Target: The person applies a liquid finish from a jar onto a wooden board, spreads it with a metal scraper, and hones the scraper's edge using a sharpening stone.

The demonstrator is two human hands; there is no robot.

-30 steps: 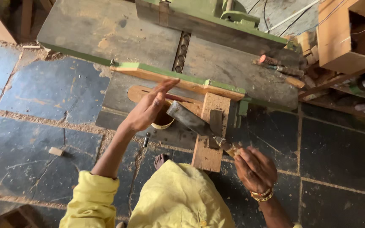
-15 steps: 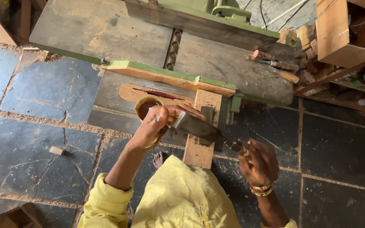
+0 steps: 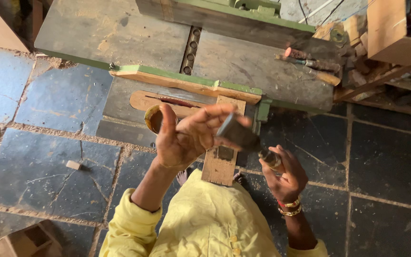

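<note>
Chisel blade point(image 3: 236, 134) rests across the left hand's point(image 3: 189, 135) spread fingers; the right hand point(image 3: 285, 175) is closed round its handle point(image 3: 269, 158), above the wooden block point(image 3: 222, 157)

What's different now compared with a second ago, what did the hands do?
The left hand came up off the wooden block and now sits raised, palm open, fingertips on the dark blade of the tool. The right hand kept its grip on the tool's handle and lifted it a little. The small round tin, the wooden block and the chisels on the machine table stayed put.
</note>
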